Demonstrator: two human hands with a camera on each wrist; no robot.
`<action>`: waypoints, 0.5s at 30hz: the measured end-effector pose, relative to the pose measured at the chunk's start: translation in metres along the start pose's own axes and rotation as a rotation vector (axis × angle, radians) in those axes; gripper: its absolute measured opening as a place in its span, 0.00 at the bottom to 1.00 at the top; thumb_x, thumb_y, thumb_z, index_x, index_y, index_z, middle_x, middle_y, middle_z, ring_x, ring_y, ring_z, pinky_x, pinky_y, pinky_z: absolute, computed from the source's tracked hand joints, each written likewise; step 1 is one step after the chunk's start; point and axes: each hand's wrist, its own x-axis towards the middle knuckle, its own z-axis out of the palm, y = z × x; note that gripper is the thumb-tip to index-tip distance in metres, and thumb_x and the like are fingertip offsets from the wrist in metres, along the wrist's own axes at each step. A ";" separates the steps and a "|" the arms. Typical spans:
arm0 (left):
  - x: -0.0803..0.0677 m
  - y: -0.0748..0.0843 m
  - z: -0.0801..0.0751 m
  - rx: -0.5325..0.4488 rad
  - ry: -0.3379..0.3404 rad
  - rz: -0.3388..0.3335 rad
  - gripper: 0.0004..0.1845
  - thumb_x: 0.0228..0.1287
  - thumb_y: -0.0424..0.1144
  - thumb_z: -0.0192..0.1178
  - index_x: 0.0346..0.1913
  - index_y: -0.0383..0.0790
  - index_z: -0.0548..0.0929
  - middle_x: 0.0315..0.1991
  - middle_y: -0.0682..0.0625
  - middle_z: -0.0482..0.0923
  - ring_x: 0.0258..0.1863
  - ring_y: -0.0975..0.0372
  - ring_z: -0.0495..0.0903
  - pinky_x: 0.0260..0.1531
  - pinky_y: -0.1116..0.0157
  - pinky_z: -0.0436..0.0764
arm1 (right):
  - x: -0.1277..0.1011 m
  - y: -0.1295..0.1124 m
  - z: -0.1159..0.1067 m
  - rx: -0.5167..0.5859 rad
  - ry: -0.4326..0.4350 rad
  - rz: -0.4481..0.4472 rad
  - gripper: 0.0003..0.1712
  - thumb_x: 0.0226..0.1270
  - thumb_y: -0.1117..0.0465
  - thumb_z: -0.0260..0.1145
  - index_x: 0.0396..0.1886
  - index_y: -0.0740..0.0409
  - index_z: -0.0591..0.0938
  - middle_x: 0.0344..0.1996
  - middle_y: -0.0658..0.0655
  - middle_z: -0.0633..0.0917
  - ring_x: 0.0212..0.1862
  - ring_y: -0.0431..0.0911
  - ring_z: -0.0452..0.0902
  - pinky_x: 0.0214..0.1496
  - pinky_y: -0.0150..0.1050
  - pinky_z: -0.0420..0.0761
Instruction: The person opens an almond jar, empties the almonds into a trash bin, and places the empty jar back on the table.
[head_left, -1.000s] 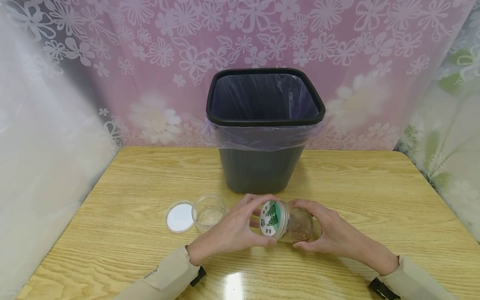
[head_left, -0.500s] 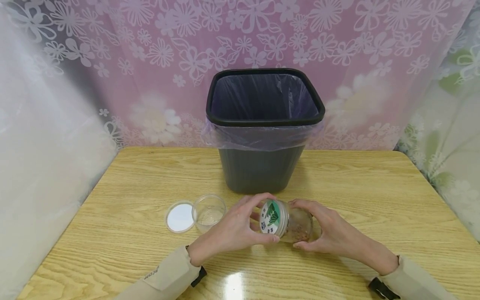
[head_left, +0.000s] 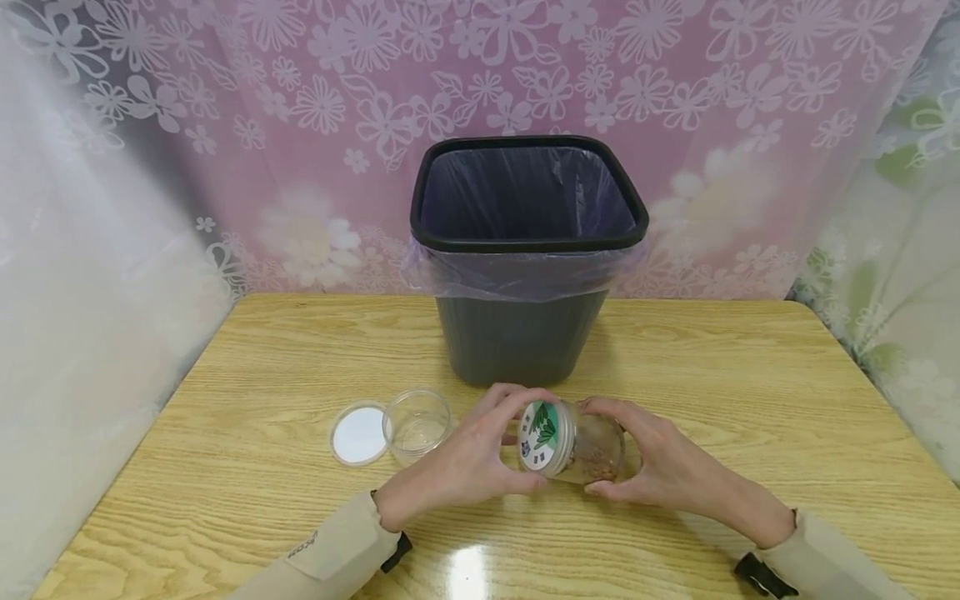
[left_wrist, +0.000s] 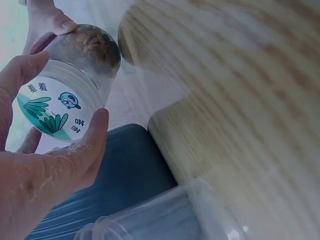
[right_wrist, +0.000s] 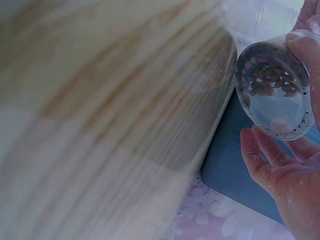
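A small clear jar (head_left: 596, 450) with brown bits inside lies tilted on its side between both hands, just above the wooden table (head_left: 720, 392). My left hand (head_left: 480, 454) curls its thumb and fingers round the jar's lid (head_left: 542, 437), which bears a green and white label (left_wrist: 52, 112). My right hand (head_left: 660, 462) grips the jar's body from the other end. The right wrist view looks at the jar's base (right_wrist: 277, 97) with the brown bits (right_wrist: 265, 75) along its upper side.
A dark bin (head_left: 525, 250) with a purple liner stands behind the hands at the table's far middle. To the left lie an empty clear jar (head_left: 417, 423) and its white lid (head_left: 359, 434). Flowered curtains hang behind and at both sides.
The lid's label has turned slightly under my left hand. Both hands and the jar stay in the same spot.
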 end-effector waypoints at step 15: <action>0.000 0.001 0.000 -0.011 -0.008 0.006 0.48 0.51 0.35 0.79 0.73 0.63 0.66 0.65 0.51 0.65 0.61 0.59 0.75 0.54 0.72 0.83 | 0.000 -0.001 -0.001 0.001 -0.017 0.017 0.52 0.47 0.46 0.85 0.70 0.55 0.72 0.60 0.53 0.82 0.57 0.47 0.82 0.58 0.30 0.82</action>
